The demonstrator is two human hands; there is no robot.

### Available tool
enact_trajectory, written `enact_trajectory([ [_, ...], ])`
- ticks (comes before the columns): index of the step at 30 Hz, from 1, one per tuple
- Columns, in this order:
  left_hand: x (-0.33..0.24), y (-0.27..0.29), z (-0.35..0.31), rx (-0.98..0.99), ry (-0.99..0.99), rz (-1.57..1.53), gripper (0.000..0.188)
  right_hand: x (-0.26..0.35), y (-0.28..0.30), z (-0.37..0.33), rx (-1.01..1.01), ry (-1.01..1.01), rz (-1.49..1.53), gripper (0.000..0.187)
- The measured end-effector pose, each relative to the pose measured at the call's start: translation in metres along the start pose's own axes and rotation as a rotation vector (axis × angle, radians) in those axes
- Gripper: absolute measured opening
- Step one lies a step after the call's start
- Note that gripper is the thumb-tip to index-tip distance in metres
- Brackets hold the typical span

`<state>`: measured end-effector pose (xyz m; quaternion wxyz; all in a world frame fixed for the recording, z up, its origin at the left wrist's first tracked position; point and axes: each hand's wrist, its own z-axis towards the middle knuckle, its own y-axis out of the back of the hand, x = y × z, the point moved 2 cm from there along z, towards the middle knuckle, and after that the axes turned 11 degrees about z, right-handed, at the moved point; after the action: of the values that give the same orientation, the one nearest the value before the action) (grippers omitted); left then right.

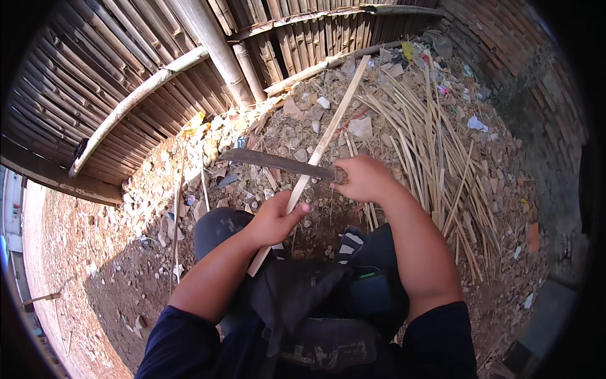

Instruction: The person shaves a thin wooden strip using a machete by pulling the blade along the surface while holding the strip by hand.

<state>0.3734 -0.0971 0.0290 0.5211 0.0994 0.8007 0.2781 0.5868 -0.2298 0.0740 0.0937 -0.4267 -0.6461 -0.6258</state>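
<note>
Left grip (pixel 276 218) grasps the strip (pixel 335 120), seemingly steadying it mid-frame; right grip (pixel 363 178) holds the knife (pixel 271 162) across it.

Piled strips (pixel 421 140) lie on the ground (pixel 120 297), right of the machete (pixel 274 162), left of the wall (pixel 558 126)

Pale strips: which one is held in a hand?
The long strip in the left hand, crossing the dark blade; unlike it, the strips at the right lie in a loose pile.

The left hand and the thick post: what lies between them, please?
In the head view, the knife and stony, littered ground lie between the left hand and the post.
</note>
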Motion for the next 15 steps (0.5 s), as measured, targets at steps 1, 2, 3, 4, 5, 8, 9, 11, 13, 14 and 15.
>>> enact_trajectory([
  [1,0.001,-0.001,-0.001,0.002,0.001,0.001,0.044,0.003,-0.004,-0.006,0.069,-0.021,-0.061,0.038],
  [2,0.001,-0.001,-0.001,-0.013,-0.04,0.101,0.044,-0.012,-0.004,0.0,0.09,-0.028,0.051,0.038],
  [3,0.001,-0.001,0.0,-0.027,-0.081,0.201,0.044,-0.021,-0.009,0.006,0.09,-0.03,0.054,0.038],
  [4,-0.006,0.002,0.001,0.006,-0.055,0.191,0.04,-0.021,-0.008,0.012,0.068,0.002,0.051,0.037],
  [5,-0.004,0.001,0.002,0.004,-0.061,0.19,0.04,-0.022,-0.006,0.014,0.045,0.034,0.047,0.036],
  [8,0.006,-0.004,-0.002,0.001,-0.074,-0.202,0.029,0.007,-0.006,0.005,0.036,0.015,0.036,0.035],
  [9,0.004,-0.002,-0.002,0.0,-0.07,-0.199,0.029,0.013,-0.004,0.004,0.069,0.0,0.01,0.035],
  [11,-0.001,-0.003,-0.008,0.116,-0.043,-0.173,0.026,-0.019,0.004,0.014,0.006,-0.081,0.115,0.034],
  [13,-0.003,-0.006,-0.011,0.141,-0.06,-0.199,0.024,-0.04,0.012,0.015,-0.075,-0.158,0.196,0.033],
  [14,-0.001,-0.008,-0.013,0.14,-0.063,-0.19,0.023,-0.044,0.015,0.013,-0.137,-0.127,0.192,0.031],
  [15,-0.001,-0.008,-0.012,0.14,-0.066,-0.181,0.022,-0.047,0.017,0.01,-0.198,-0.096,0.187,0.029],
])
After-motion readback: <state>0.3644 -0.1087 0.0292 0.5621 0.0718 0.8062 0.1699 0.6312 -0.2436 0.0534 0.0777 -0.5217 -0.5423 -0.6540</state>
